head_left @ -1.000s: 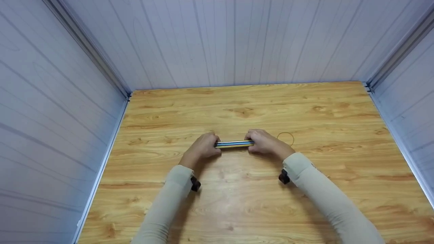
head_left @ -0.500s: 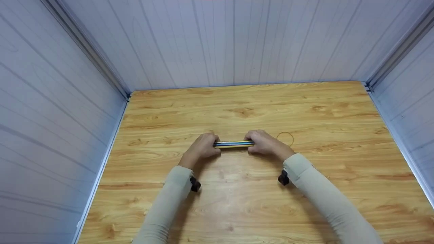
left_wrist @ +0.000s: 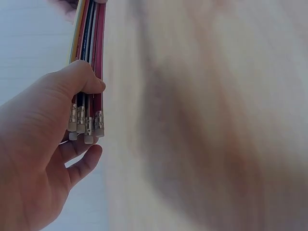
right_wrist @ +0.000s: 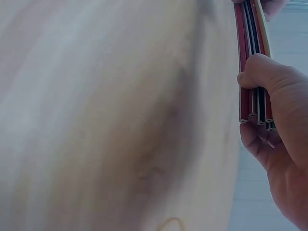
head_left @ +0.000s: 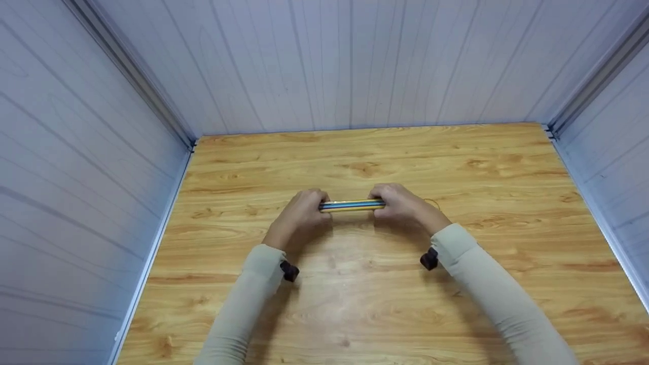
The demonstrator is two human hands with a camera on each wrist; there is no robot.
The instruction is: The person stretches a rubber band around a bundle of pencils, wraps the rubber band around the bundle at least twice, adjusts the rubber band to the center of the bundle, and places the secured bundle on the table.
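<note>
A bundle of several pencils (head_left: 352, 205) in yellow, blue, red and dark colours lies level between the two hands in the head view. My left hand (head_left: 305, 208) grips one end; in the left wrist view its thumb presses across the pencils (left_wrist: 98, 48), just above their metal bands and white erasers. At the other end my right hand (head_left: 398, 203) grips the bundle, thumb on top. The right wrist view shows flat, unsharpened tips of the pencils (right_wrist: 244, 103) sticking out past that thumb. Fingers curl behind the bundle on both sides.
A thin yellowish rubber band (head_left: 434, 203) lies on the wooden table (head_left: 350, 304), partly covered by the right wrist. White panel walls (head_left: 350, 66) stand behind and at both sides. A small dark camera (head_left: 290, 271) hangs at the left cuff.
Both hands have moved slightly away from the body with the pencils, the right one also a little to the right. The right wrist now covers more of the rubber band.
</note>
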